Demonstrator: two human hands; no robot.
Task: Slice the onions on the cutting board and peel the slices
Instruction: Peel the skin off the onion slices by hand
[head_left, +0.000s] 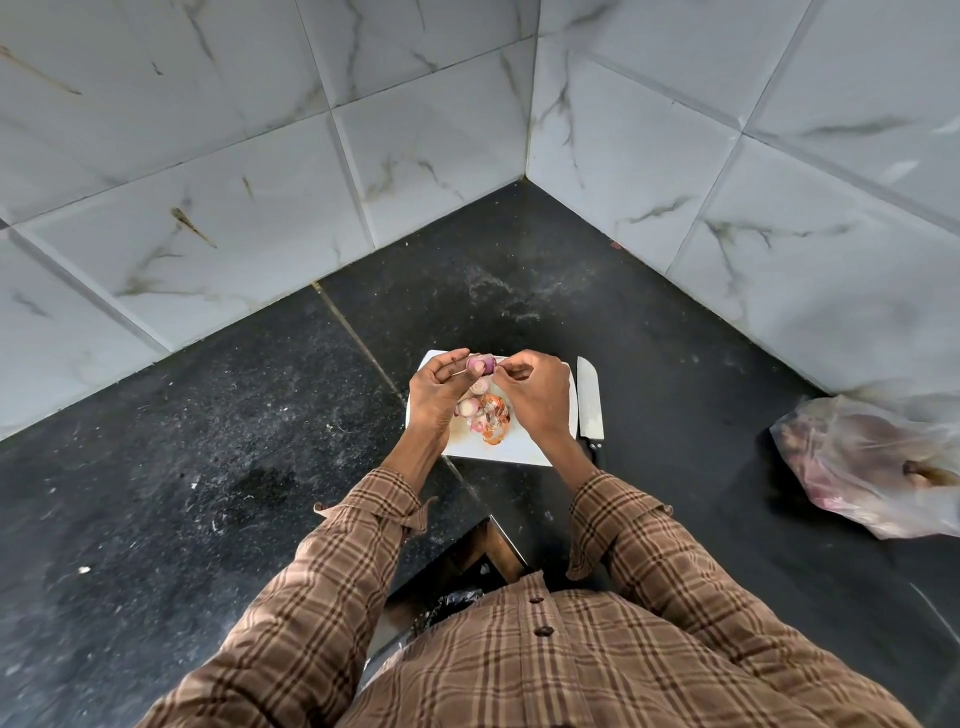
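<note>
We hold an onion piece (480, 365) up over the far edge of the white cutting board (524, 448), just above the middle of the frame. Our left hand (439, 395) grips it, fingers curled around its left side, while our right hand (532, 392) pinches at its right edge, where the skin seems to be coming away. The 2 hands sit close together, joined by the piece.

Below them on the board lie a few more onion pieces (470, 402) and a heap of orange skins (493, 418). The knife (590, 405) rests on the black table (208, 467) just right of the board, blade pointing away from us. A clear plastic bag (878, 467) lies well apart at the right edge of the frame.

We judge this to be the peeling step. The piece is small and probably slick, so a hard tug could pull it out of the left hand and send it off the far side of the board. Thin skin may tear and leave scraps behind. Loose skins could mix with the clean pieces below. The knife beside our right wrist could get knocked when the hand comes down.
</note>
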